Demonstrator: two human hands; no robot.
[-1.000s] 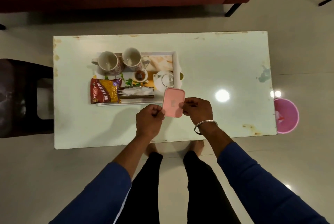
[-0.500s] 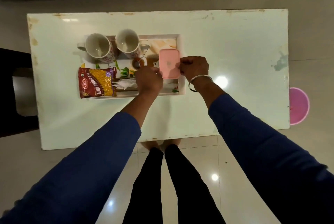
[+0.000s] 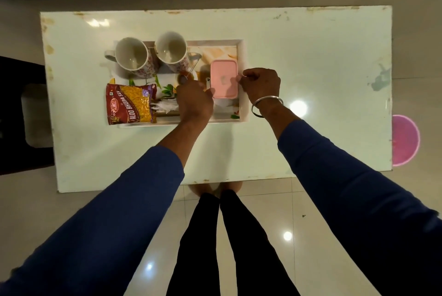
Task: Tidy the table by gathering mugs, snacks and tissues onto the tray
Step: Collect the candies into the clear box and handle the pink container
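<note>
Both hands grip a pink lidded box (image 3: 224,79) over the right half of the tray (image 3: 243,80). Left hand (image 3: 195,102) has its fingers curled against the box's left edge; right hand (image 3: 260,85) pinches the right edge with curled fingers and carries a metal bangle (image 3: 266,106) at the wrist. Whether the box is seated on the tray floor or held just above it cannot be told.

Tray contents, observed: two white mugs with a small red pattern, the left mug (image 3: 131,56) with its handle pointing left and the right mug (image 3: 171,50) beside it, both upright and showing empty interiors. A snack packet (image 3: 130,104), red with a yellow window, lies at the tray's left near corner and overhangs the rim; its print reads "ALOO BHUJIA SEV". A further mark on the packet's logo is too small to read. White tissues (image 3: 165,106) lie just right of the packet, partly hidden by the left hand. A small brown dish with a wire handle (image 3: 186,75) sits between the right mug and the left hand.

The tray rests on a pale glossy table (image 3: 311,56), worn along its edges. A pink bin (image 3: 405,140) stands on the floor beside the table's right end.
</note>
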